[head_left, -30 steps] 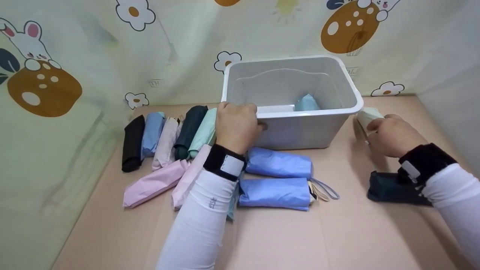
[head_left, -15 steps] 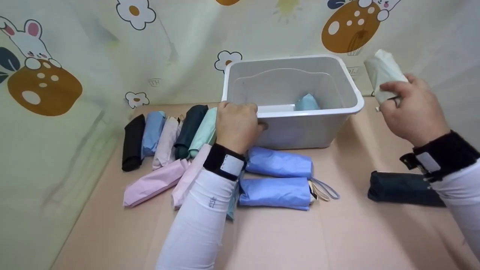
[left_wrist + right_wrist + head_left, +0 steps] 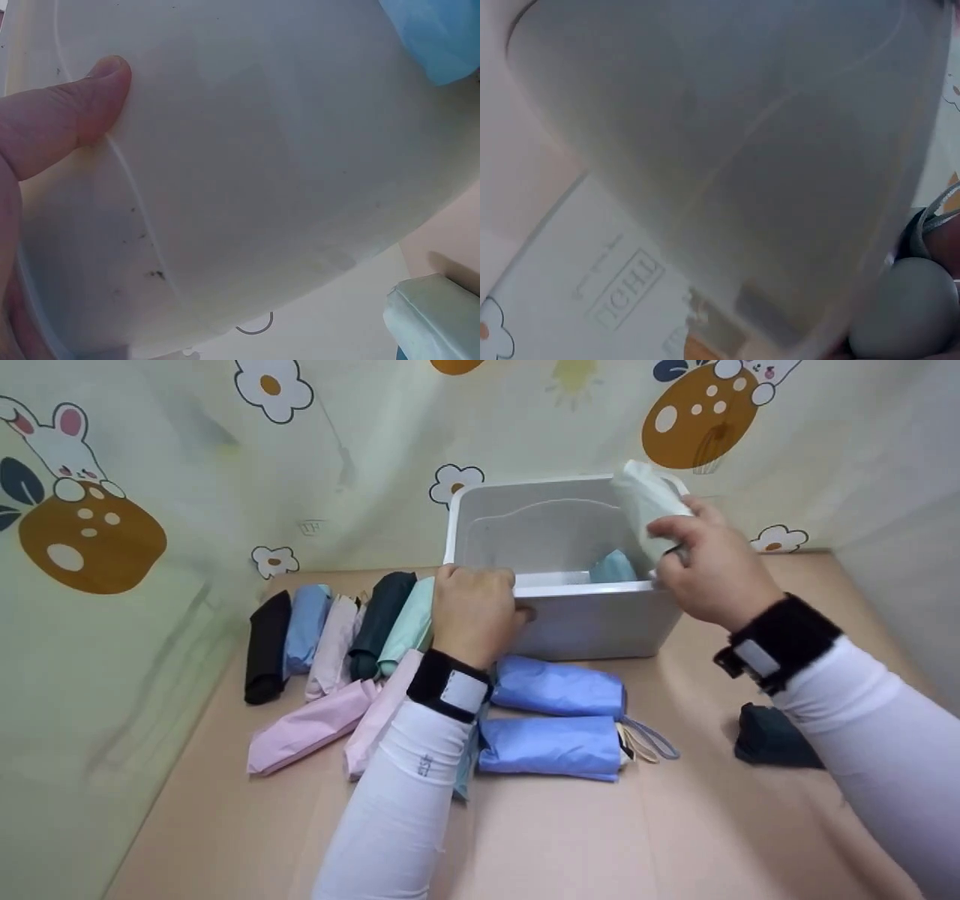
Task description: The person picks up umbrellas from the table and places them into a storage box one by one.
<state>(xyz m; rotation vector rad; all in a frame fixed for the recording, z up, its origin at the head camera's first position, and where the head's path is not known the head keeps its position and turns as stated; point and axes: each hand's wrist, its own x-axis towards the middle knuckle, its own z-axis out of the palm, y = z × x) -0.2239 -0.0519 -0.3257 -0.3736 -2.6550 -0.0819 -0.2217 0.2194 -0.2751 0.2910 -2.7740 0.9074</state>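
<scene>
My left hand (image 3: 476, 611) grips the near rim of a pale grey plastic bin (image 3: 592, 622) at its left corner. In the left wrist view the thumb (image 3: 71, 112) presses on the bin's wall. A pale mint folded umbrella (image 3: 645, 502) is in my right hand (image 3: 716, 566), tilted over the bin's right end. Its rounded grey handle end (image 3: 904, 307) shows in the right wrist view, close to the bin's rim. Inside the bin, a light teal folded umbrella (image 3: 615, 568) shows in part; the near wall hides the rest.
Left of the bin lie several folded umbrellas, among them a black one (image 3: 266, 649) and a pink one (image 3: 311, 727). Two blue umbrellas (image 3: 551, 746) lie before the bin. A dark umbrella (image 3: 776, 739) is partly behind the right forearm. A patterned curtain (image 3: 360, 457) hangs behind.
My right hand has lifted the pale mint umbrella off the table at the right of the bin and carried it left, over the bin. My left hand has stayed on the rim.
</scene>
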